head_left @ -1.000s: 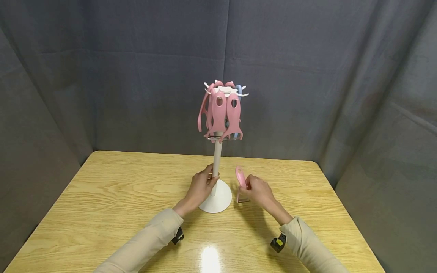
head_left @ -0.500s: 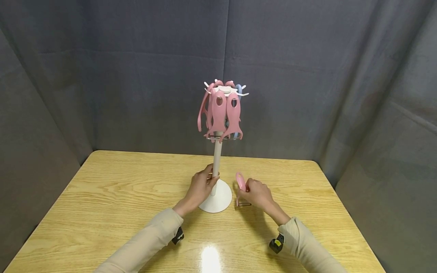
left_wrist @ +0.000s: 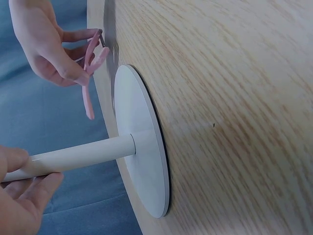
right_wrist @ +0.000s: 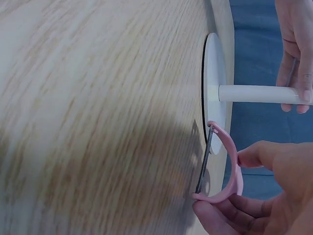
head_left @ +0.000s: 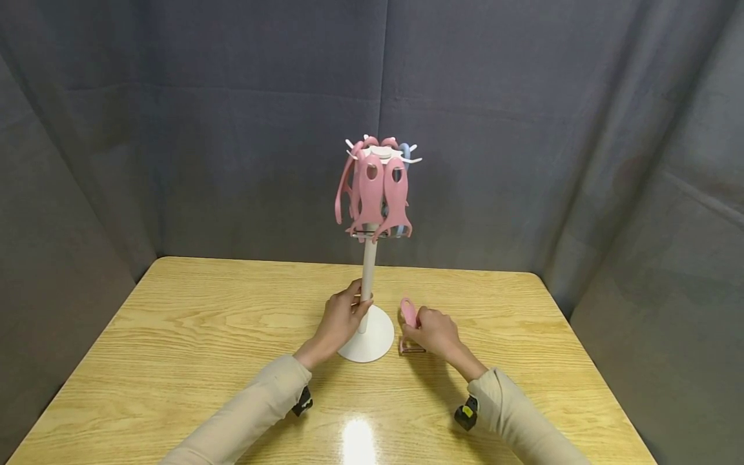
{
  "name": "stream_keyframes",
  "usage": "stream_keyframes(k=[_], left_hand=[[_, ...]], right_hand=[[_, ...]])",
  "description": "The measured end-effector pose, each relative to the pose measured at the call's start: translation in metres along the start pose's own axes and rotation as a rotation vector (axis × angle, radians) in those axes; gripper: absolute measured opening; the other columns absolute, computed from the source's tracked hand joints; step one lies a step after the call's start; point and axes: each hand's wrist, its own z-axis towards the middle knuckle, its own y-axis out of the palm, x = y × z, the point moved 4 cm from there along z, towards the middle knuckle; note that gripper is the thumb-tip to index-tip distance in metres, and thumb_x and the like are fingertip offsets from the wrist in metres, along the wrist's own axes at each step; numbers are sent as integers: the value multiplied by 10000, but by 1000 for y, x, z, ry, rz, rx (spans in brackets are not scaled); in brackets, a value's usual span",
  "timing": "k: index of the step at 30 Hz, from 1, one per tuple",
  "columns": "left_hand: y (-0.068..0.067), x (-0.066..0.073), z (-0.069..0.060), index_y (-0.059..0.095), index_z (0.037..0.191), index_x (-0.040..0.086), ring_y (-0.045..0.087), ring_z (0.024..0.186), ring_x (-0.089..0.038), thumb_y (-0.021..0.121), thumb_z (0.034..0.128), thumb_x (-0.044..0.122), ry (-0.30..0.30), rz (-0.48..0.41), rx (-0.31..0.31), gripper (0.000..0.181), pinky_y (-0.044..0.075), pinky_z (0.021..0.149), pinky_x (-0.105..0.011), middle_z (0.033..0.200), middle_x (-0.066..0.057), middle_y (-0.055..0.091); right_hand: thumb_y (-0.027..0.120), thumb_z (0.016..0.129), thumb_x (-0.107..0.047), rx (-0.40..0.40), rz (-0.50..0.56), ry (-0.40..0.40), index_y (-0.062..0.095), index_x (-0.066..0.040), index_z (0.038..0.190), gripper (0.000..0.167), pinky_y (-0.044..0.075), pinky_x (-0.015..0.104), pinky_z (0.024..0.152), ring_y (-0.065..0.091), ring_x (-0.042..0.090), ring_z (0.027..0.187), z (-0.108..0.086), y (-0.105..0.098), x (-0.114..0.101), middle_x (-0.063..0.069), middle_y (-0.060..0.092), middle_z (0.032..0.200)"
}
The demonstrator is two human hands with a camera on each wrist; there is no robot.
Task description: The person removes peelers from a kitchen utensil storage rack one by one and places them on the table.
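A white stand with a round base [head_left: 378,342] rises from the table, and my left hand [head_left: 340,320] grips its post [left_wrist: 83,155] low down. Several pink peelers [head_left: 371,194] and a blue one [head_left: 405,152] hang from the hooks at its top. My right hand [head_left: 436,330] pinches another pink peeler [head_left: 409,312] between thumb and fingers, just right of the base. In the right wrist view this peeler [right_wrist: 234,183] has its metal blade towards the table; whether it touches the wood I cannot tell.
The wooden table [head_left: 232,310] ends at a back edge with rounded corners. Behind it and at both sides hang grey curtains [head_left: 261,161].
My right hand has come slightly lower and nearer with the pink peeler, whose handle leans more towards the back. My left hand stays on the post.
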Motion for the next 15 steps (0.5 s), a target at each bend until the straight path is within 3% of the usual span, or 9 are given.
stream_keyframes(k=[15], left_hand=[[1, -1, 0, 521, 1344, -55, 690, 1021, -302, 613, 973, 23, 1, -16, 4, 390, 584, 828, -372, 1136, -203, 669]], right_hand=[[682, 870, -292, -105, -83, 38, 532, -119, 666, 307, 278, 258, 418, 391, 124, 492, 14, 12, 5, -4, 486, 577]])
